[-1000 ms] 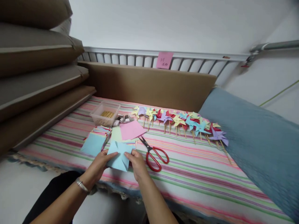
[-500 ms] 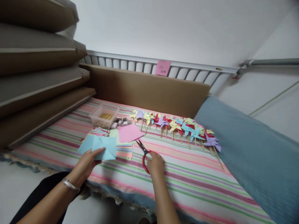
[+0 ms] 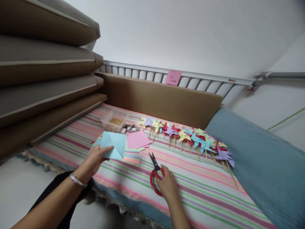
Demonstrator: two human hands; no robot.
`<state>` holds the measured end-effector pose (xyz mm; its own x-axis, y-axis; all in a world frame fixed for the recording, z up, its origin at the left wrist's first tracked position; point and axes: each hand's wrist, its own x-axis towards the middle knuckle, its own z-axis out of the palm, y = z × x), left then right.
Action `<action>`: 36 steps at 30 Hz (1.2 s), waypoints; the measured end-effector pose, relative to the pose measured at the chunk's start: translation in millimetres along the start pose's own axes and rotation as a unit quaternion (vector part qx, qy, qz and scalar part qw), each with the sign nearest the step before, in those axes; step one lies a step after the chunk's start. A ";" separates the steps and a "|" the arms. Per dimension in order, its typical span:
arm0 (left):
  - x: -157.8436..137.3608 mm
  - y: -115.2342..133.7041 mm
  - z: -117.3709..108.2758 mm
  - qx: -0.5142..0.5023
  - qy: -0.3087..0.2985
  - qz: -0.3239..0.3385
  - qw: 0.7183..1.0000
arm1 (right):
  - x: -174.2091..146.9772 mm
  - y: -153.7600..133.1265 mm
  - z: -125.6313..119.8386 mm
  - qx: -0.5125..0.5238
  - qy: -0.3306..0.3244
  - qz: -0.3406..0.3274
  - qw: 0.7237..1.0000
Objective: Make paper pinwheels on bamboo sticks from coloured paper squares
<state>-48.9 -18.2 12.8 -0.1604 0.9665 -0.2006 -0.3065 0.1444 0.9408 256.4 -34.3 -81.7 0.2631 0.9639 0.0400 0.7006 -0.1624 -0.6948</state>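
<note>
My left hand (image 3: 94, 160) holds a light blue paper square (image 3: 113, 145) by its near edge, over a stack of coloured paper (image 3: 133, 156) on the striped bedcover (image 3: 202, 190). My right hand (image 3: 168, 184) grips the red handles of a pair of scissors (image 3: 155, 174), whose black blades point away toward the paper. A pink sheet (image 3: 138, 139) lies on top of the stack, right of the blue square.
A row of several paper pinwheels on sticks (image 3: 188, 136) lies beyond the scissors. A clear tub of wooden sticks (image 3: 114, 121) and small grey pieces (image 3: 130, 128) sit at the back left. Brown cushions (image 3: 43, 95) stack at left, a blue blanket (image 3: 257, 159) at right.
My right hand let go of the blue paper, reached right and took hold of the scissors. My left hand kept the blue square and moved it left over the stack.
</note>
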 end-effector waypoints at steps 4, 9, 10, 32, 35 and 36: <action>-0.2 -2.1 3.8 -0.001 -0.021 -0.005 1.000 | -22.1 -12.0 -9.6 0.362 -0.044 0.051 0.930; -2.7 -5.6 9.2 0.008 -0.051 -0.023 0.998 | -65.8 -52.2 -9.0 0.485 -0.192 -0.022 0.853; -3.4 -5.8 10.1 0.011 -0.059 -0.026 0.998 | -73.0 -59.7 -6.3 0.467 -0.213 -0.042 0.857; -7.9 -1.6 -5.2 -0.011 -0.106 -0.027 0.994 | -99.0 -100.4 4.5 0.254 -0.311 -0.042 0.915; -8.6 -1.9 -6.0 -0.016 -0.110 -0.026 0.993 | -96.3 -97.8 9.3 0.235 -0.305 -0.051 0.922; -9.0 -2.5 -5.9 -0.016 -0.112 -0.027 0.993 | -95.2 -96.5 10.8 0.229 -0.304 -0.057 0.923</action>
<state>-52.2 -28.6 10.7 0.0688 0.9810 -0.1813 -0.3400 0.1939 0.9202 156.6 -108.1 -26.2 -0.3130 0.9323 -0.1810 0.3110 -0.0794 -0.9471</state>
